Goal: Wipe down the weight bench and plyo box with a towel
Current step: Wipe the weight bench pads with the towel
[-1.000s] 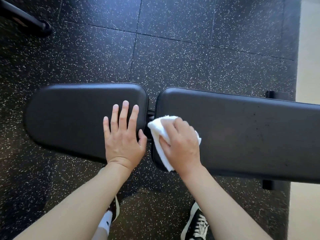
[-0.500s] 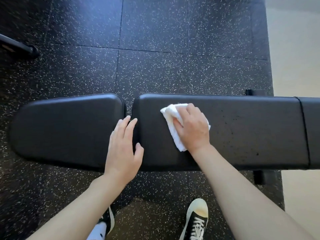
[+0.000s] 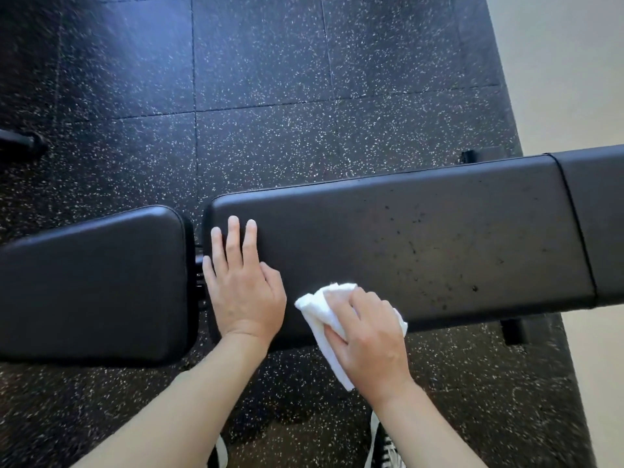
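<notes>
The right hand [image 3: 368,342] presses a folded white towel [image 3: 324,315] against the near edge of the weight bench's long back pad [image 3: 422,238], its fingers [image 3: 363,304] curled over the cloth and gripping it. The left hand [image 3: 241,282] lies flat and open just beside it, fingers spread on the surface, holding nothing. Dark specks [image 3: 474,288] dot the pad well beyond the right fingertips; firm, overlapping strokes toward them would likely serve best. The plyo box is not in view.
</notes>
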Tool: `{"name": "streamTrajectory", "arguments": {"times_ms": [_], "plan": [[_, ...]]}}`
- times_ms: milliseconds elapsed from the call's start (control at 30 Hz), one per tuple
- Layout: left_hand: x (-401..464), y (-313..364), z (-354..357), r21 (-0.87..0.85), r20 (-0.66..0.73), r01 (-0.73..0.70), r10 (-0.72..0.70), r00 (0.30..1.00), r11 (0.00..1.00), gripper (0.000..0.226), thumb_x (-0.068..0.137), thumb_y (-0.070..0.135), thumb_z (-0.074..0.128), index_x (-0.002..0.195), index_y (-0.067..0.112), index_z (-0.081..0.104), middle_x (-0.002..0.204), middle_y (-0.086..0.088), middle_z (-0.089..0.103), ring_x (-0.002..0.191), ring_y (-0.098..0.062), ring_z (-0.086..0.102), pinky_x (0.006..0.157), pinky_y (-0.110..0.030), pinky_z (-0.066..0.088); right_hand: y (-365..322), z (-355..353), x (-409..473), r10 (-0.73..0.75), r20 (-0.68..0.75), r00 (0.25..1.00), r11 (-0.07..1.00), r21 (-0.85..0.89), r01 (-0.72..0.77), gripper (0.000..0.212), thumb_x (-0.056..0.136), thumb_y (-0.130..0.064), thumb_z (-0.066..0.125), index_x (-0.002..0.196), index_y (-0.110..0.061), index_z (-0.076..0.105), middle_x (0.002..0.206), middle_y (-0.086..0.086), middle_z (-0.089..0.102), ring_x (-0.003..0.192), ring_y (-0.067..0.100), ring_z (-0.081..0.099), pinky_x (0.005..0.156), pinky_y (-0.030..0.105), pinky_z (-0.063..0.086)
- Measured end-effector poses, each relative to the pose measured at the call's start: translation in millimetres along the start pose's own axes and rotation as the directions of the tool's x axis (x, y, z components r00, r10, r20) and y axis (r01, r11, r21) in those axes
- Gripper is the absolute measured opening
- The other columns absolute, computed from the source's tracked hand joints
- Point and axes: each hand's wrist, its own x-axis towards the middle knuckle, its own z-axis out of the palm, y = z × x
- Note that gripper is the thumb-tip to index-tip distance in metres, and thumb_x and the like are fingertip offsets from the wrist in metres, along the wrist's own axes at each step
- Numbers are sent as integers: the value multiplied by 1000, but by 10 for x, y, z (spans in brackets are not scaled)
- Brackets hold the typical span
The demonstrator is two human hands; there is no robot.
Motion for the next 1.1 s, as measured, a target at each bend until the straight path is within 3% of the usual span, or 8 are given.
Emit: {"name": "streamTrajectory", "arguments": {"times_ms": [167, 333, 567, 667, 900, 1000, 1100], "plan": [[-12, 45, 56, 45, -34, 3, -1, 999, 999, 69, 91, 21, 40, 161, 16, 38, 172, -8, 29, 160, -36, 22, 123, -62, 27, 43, 157, 701, 76, -132, 988, 997, -20, -80, 14, 94, -25, 61, 100, -16, 68, 88, 3, 55, 67, 23, 46, 57, 41, 41], [24, -1, 92, 66, -49, -8, 12, 999, 998, 70, 90, 22, 39, 160, 16, 38, 172, -8, 30, 160, -36, 22, 122, -62, 29, -106, 331, 1382, 172, -187, 967, 985, 28, -170, 19, 91, -30, 55, 95, -14, 65, 88, 6, 56, 71, 27, 51, 60, 41, 40], [18, 16, 92, 60, -55, -10, 13, 998, 998, 72, 89, 21, 38, 161, 14, 38, 171, -10, 30, 160, -38, 22, 123, -63, 27, -202, 115, 344, 63, -10, 998, 995, 74, -62, 17, 93, -25, 66, 108, -18, 69, 92, 0, 53, 70, 21, 42, 60, 38, 39], [17, 2, 103, 63, -66, -11, 15, 998, 998, 72, 88, 21, 39, 160, 13, 39, 171, -10, 30, 159, -38, 22, 123, -63, 27, -147, 102, 193, -2, -38, 999, 998, 61, 4, 28, 101, -27, 52, 116, -18, 73, 91, -1, 56, 68, 20, 42, 57, 37, 39], [16, 8, 111, 72, -49, -10, 14, 999, 997, 71, 90, 21, 38, 160, 13, 38, 172, -10, 29, 160, -38, 21, 123, -63, 26, -70, 408, 1425, 115, -192, 975, 992, 71, -103, 16, 93, -26, 61, 94, -12, 67, 87, 7, 57, 71, 28, 51, 63, 39, 39], [19, -5, 123, 76, -49, -6, 10, 999, 997, 71, 90, 22, 39, 160, 12, 39, 171, -10, 30, 159, -38, 22, 122, -64, 27, -209, 556, 1996, 46, -193, 980, 993, 112, -25, 17, 91, -29, 63, 91, -12, 66, 88, 8, 59, 74, 31, 56, 64, 40, 37], [17, 18, 114, 77, -52, -7, 11, 999, 997, 72, 89, 22, 38, 160, 13, 39, 171, -9, 30, 159, -38, 23, 122, -63, 28, -136, 567, 2261, -32, -208, 978, 992, 114, 56, 30, 92, -37, 52, 82, -12, 64, 81, 9, 59, 67, 33, 59, 56, 41, 44]]}}
